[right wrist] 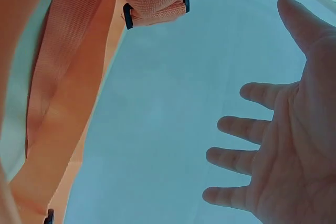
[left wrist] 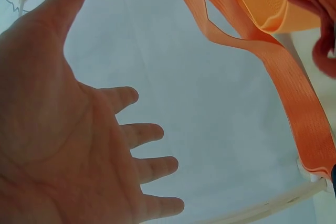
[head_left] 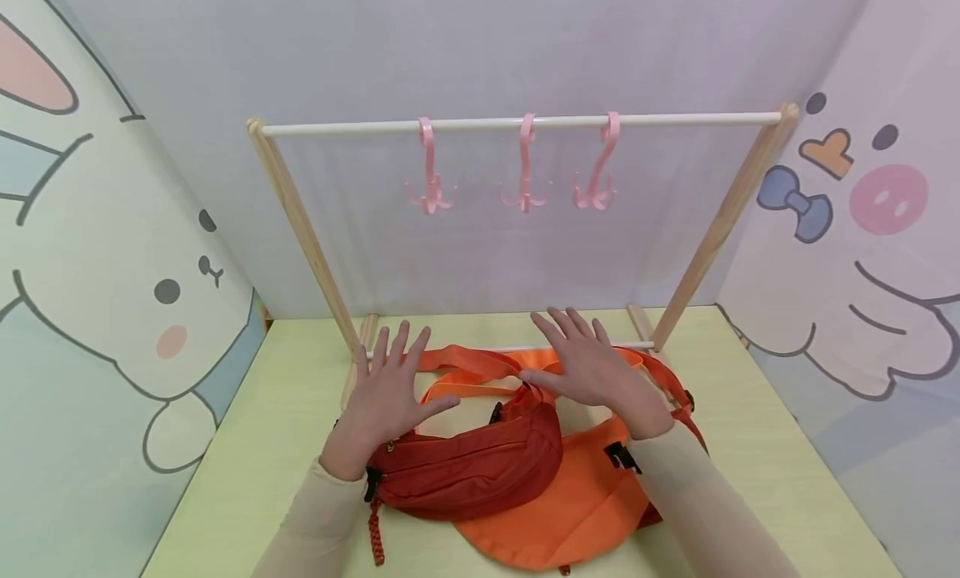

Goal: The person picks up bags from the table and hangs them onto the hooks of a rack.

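Both hands are held out over the bags with fingers spread, holding nothing. My left hand (head_left: 388,399) is above the left end of a dark red waist bag (head_left: 472,465), which has a zipper, black buckles and a braided pull. Over the right part of the pile is my right hand (head_left: 588,365). An orange bag (head_left: 558,511) lies partly under the red one, with a black buckle (head_left: 622,457) near the right sleeve. Orange straps (head_left: 465,363) loop behind the bags; they also show in the left wrist view (left wrist: 241,30) and the right wrist view (right wrist: 79,145).
Behind the bags stands a wooden rack with a white top rail (head_left: 337,128). Three pink hooks hang on it: left (head_left: 431,165), middle (head_left: 526,165) and right (head_left: 597,169). Walls with cartoon animals border the pale yellow table (head_left: 247,478) on both sides.
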A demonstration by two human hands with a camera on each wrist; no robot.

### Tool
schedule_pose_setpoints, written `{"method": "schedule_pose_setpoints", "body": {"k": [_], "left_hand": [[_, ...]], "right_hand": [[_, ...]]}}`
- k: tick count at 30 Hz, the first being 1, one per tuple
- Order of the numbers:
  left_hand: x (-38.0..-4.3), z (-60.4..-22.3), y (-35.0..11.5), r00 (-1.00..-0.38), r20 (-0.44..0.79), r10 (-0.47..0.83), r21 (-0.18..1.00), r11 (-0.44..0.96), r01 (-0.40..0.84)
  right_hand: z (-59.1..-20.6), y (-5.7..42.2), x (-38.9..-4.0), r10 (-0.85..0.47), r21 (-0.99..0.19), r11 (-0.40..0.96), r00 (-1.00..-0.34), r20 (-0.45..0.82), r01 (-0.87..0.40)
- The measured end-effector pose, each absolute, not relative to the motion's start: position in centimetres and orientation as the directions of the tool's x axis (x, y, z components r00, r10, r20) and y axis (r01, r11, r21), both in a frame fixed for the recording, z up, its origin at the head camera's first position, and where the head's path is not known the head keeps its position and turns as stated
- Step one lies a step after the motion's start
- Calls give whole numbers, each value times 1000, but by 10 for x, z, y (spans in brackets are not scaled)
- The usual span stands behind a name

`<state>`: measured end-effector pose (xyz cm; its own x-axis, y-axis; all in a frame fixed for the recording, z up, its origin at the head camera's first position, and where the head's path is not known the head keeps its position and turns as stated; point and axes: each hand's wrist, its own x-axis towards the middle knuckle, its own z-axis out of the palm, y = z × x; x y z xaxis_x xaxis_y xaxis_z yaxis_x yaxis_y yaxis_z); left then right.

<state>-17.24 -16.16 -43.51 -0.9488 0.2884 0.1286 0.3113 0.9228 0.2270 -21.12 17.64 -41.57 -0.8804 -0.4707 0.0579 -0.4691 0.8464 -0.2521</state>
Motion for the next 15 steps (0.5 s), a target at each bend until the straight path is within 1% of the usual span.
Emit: {"method": "schedule_pose_setpoints", "body": {"k": [6, 15], "left_hand": [[-187, -436, -169, -955, 94, 283, 210, 932, 297], [-212, -444, -181, -962, 59, 267, 247, 930, 273]], "right_hand": [[-412, 161, -225, -511, -277, 822, -859, 24, -497], [-415, 135, -246, -529, -231, 834, -844, -83, -501]]}}
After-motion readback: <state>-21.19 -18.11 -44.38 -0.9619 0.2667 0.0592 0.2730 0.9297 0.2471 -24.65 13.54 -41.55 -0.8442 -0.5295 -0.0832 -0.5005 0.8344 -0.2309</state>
